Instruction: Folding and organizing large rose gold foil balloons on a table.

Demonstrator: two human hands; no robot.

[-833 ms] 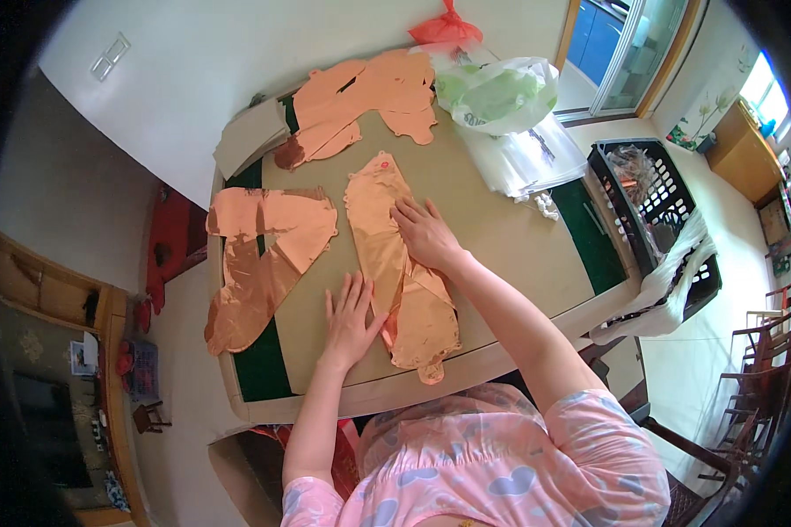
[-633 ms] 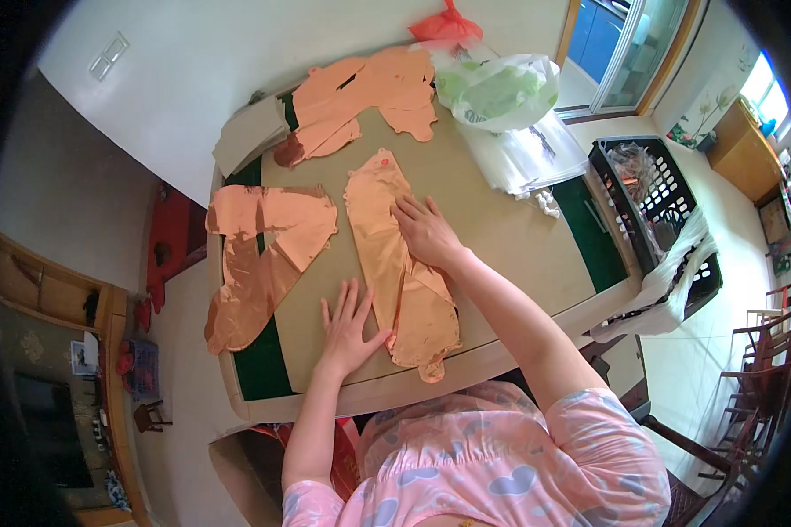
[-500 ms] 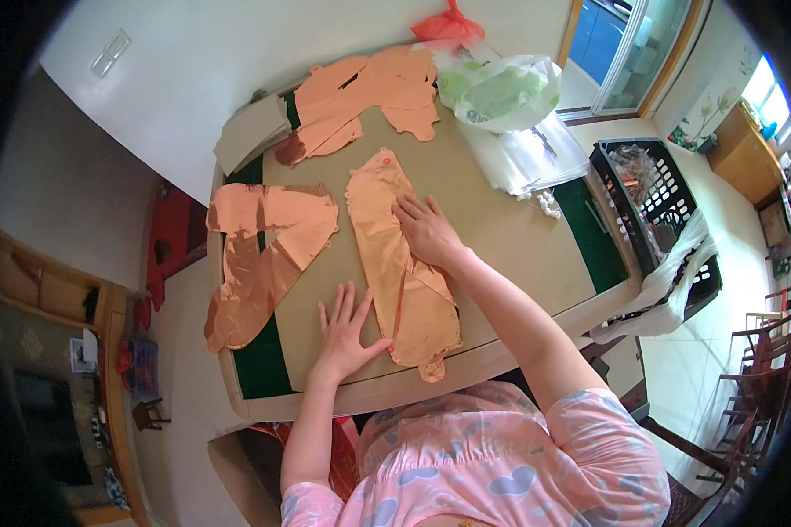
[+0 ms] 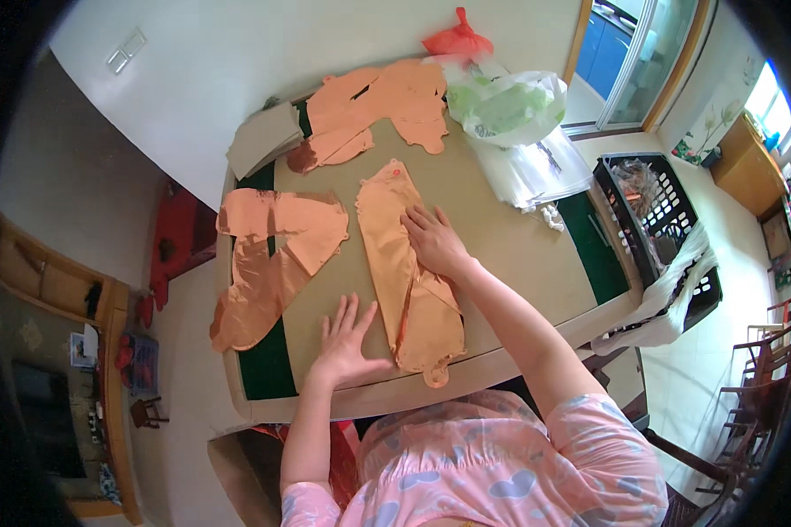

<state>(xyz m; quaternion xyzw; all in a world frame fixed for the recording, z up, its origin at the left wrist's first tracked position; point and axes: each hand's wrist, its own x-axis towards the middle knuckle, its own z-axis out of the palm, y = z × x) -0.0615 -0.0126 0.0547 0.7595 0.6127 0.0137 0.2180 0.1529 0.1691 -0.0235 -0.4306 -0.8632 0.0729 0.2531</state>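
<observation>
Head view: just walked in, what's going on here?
A person at a table has the right hand resting on a folded copper-coloured foil piece. The left hand is spread beside its lower left edge; whether the thumb touches it is hard to tell. Two similar pieces lie nearby, one on the left, one at the far side.
</observation>
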